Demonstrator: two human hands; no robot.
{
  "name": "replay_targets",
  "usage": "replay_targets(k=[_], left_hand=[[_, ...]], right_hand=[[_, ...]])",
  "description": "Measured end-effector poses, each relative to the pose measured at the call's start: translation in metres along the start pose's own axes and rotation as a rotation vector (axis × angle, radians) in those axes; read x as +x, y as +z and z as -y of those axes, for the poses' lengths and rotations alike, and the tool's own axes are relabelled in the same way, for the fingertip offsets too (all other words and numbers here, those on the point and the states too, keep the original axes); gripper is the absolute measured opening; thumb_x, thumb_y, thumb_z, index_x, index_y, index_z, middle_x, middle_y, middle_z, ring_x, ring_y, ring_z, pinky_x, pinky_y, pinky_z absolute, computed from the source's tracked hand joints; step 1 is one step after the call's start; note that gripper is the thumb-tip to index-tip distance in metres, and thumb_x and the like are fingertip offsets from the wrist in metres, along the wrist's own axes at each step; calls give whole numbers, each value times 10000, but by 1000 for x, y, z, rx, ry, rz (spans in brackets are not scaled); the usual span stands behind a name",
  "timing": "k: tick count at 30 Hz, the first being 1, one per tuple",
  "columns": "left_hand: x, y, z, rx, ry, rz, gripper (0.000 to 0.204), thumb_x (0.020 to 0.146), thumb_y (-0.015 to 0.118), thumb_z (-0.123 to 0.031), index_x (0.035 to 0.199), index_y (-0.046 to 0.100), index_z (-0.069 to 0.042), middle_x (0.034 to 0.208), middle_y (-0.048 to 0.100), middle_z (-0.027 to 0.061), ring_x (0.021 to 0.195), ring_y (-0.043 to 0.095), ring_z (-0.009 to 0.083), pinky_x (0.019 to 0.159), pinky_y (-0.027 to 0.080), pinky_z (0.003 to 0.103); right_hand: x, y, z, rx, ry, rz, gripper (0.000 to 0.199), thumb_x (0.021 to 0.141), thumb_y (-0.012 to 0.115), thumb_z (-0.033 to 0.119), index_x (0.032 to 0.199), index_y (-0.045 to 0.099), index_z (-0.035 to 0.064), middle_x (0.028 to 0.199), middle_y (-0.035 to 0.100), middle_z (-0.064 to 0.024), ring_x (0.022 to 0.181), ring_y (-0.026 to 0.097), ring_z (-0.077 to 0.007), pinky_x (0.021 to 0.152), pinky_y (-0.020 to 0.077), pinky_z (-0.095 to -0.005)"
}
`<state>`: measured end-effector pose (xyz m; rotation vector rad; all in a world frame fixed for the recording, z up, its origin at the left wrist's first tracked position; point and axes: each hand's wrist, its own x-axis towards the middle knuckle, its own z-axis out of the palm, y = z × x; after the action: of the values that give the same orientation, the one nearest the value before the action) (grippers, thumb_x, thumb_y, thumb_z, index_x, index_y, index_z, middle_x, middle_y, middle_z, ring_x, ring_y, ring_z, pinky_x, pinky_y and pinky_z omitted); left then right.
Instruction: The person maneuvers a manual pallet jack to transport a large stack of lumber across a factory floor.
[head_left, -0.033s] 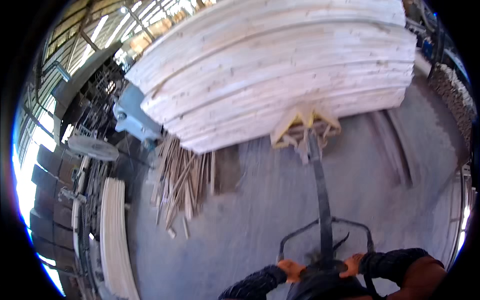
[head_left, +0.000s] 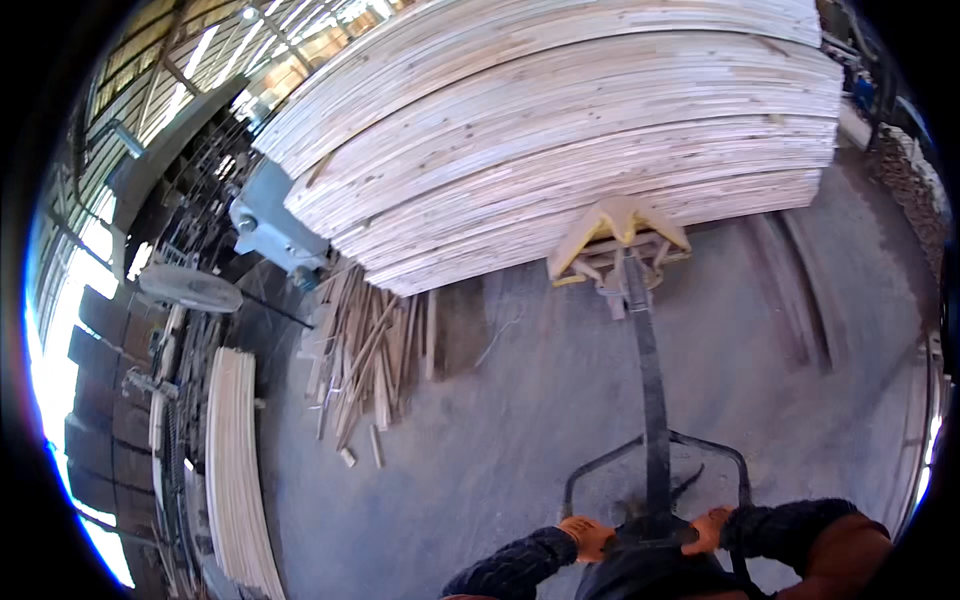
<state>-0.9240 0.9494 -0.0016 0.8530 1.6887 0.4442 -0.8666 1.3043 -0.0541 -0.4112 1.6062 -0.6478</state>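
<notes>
Left hand [head_left: 585, 537] and right hand [head_left: 708, 530] wrapped around near pallet-jack handle [head_left: 655, 480]; far stacked plywood [head_left: 560, 140] likely heavy, stiff.

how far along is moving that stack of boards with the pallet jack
Done: the tall stack of pale wooden boards sits over the yellow pallet jack. In hand: left hand and right hand hold its black looped handle. Left: it stands mid grey concrete floor, beside loose wood offcuts.
</notes>
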Motion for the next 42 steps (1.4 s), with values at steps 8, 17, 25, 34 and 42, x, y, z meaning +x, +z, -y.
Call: replay_targets(k=[8, 17, 25, 34, 42], left_hand=[[67, 111, 56, 18, -257, -193, 317, 803, 657, -388, 1046, 663, -185, 796, 692, 140, 800, 685, 396, 686, 519, 539], [-23, 12, -14, 86, -201, -343, 305, 795, 629, -396, 1018, 688, -196, 809, 709, 88, 771, 682, 348, 681, 500, 511], [-24, -17, -31, 75, -191, -171, 354, 832, 615, -388, 1118, 657, -184, 850, 721, 109, 819, 696, 346, 709, 522, 498], [53, 82, 42, 24, -235, -147, 299, 912, 543, -423, 1098, 656, -219, 794, 688, 153, 779, 667, 420, 677, 500, 568], [27, 45, 22, 87, -242, -170, 368, 881, 573, -462, 1148, 647, -220, 885, 716, 146, 852, 684, 380, 700, 509, 536]], right_hand=[[74, 45, -50, -299, 23, -172, 740, 740, 614, 754, 1077, 741, 108, 957, 737, -172, 981, 691, -363, 896, 519, -463], [-34, -52, 71, -158, 154, -21, 625, 767, 657, 673, 981, 735, 91, 771, 738, -55, 702, 703, -209, 705, 553, -377], [-37, -49, 63, -181, 71, 0, 698, 794, 608, 723, 1118, 726, 116, 887, 733, -134, 855, 687, -364, 792, 549, -497], [47, 25, -8, -186, 41, -216, 665, 788, 578, 718, 1028, 737, 118, 960, 728, -200, 938, 710, -348, 834, 545, -478], [29, 0, 24, -249, 114, -186, 738, 766, 628, 646, 1220, 674, 67, 1094, 704, -223, 1059, 658, -391, 928, 506, -500]])
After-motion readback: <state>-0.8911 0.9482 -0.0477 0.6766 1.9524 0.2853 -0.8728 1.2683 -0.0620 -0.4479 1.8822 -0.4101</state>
